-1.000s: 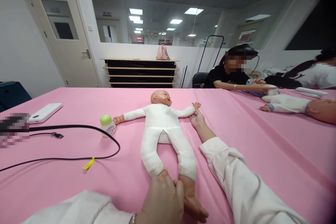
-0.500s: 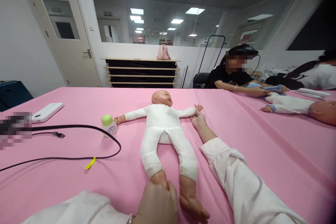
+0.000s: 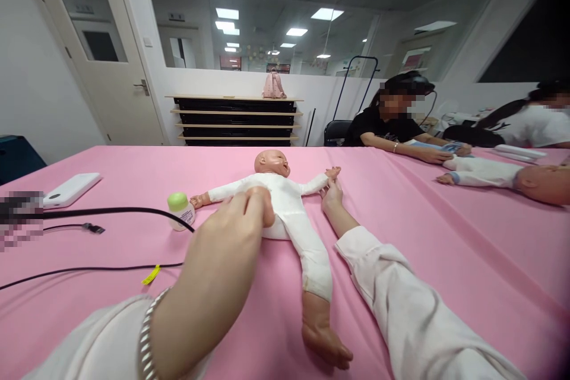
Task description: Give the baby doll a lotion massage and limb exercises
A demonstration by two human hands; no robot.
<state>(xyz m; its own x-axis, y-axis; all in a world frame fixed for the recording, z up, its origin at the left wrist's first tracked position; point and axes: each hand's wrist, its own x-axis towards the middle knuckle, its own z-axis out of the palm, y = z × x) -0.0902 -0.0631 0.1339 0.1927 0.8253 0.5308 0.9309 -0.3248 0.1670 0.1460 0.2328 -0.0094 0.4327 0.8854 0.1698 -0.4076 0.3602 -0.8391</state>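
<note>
A baby doll (image 3: 289, 193) with a white cloth body lies on its back on the pink-covered table, its head at the far end. My left hand (image 3: 231, 231), wearing a twisted bracelet, is closed around the doll's leg on the left side. That leg is folded up toward the belly; its foot (image 3: 268, 211) shows past my fingers, and my hand hides the rest. At the doll's outstretched arm on the right, my right hand (image 3: 332, 195) grips near the wrist. The other leg (image 3: 317, 273) lies extended toward me.
A green-lidded jar (image 3: 180, 211) stands by the doll's left-side hand. Black cables (image 3: 120, 210) and a white power bank (image 3: 72, 190) lie on the left. Across the table on the right, a person (image 3: 392, 119) in a black top handles blue cloth beside another doll (image 3: 503, 177).
My left hand has moved forward and up with the doll's leg, folding it from lying extended toward the belly. My right hand stays on the doll's arm.
</note>
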